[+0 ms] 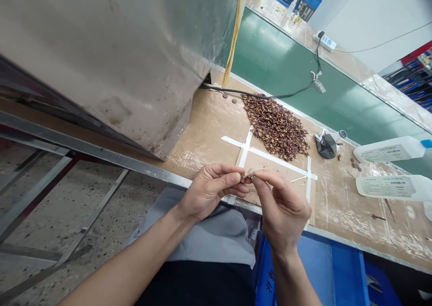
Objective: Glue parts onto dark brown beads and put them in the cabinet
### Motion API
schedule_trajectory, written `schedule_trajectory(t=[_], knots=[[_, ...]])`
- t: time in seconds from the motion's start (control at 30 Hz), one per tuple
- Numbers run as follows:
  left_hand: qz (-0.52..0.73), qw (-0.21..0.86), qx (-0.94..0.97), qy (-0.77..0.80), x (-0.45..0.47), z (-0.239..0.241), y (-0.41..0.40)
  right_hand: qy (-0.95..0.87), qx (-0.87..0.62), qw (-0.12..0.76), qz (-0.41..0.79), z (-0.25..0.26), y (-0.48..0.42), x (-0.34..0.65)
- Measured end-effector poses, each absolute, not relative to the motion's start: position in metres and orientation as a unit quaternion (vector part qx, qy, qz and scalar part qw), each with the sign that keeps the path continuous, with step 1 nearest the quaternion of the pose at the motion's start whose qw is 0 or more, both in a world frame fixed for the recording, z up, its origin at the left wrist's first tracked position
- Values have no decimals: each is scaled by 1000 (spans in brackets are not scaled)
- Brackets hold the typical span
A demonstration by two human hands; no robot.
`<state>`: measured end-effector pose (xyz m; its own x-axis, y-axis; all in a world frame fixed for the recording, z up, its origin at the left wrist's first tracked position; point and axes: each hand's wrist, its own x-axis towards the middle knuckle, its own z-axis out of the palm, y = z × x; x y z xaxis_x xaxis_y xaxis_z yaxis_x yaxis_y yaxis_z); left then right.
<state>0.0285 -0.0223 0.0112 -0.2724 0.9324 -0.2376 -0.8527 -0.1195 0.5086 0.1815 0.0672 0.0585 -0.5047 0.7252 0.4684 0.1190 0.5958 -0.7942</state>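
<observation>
My left hand (216, 188) pinches a small reddish-brown piece (247, 179) between thumb and fingers, just above the table's front edge. From the other side, the thumb and forefinger of my right hand (281, 202) close at the same piece, so the fingertips of both hands almost meet. The piece is mostly covered by fingers, and its exact kind cannot be made out. Beyond my hands lies a large heap of small brown and gold-coloured parts (276, 126) on the brown table covering. White tape strips (266, 154) cross the covering between the heap and my hands.
A big metal housing (135, 63) stands at the left. To the right are two clear plastic bottles (388, 186) and a small black bag (326, 146). A black cable (283, 95) runs behind the heap. Below the table edge sits a blue bin (337, 270).
</observation>
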Motion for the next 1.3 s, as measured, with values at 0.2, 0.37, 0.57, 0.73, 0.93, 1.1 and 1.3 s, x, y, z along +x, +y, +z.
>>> schedule_trajectory(t=[0.2, 0.37, 0.57, 0.73, 0.93, 1.1, 1.3], knots=[[743, 598, 71, 290, 30, 15, -22, -784, -259, 431, 364, 50, 70, 184], [738, 598, 71, 303, 31, 15, -20, -797, -243, 428, 351, 53, 73, 186], [738, 599, 71, 304, 31, 18, -19, -831, -206, 416, 307, 60, 75, 189], [734, 600, 70, 310, 32, 18, -19, -847, -189, 415, 274, 62, 74, 188], [731, 594, 73, 329, 34, 16, -18, -851, -182, 422, 255, 60, 73, 188], [722, 565, 153, 369, 35, 21, -25, -812, -262, 415, 315, 64, 68, 193], [602, 364, 440, 558, 36, 33, -40, -819, -281, 380, 324, 74, 63, 203]])
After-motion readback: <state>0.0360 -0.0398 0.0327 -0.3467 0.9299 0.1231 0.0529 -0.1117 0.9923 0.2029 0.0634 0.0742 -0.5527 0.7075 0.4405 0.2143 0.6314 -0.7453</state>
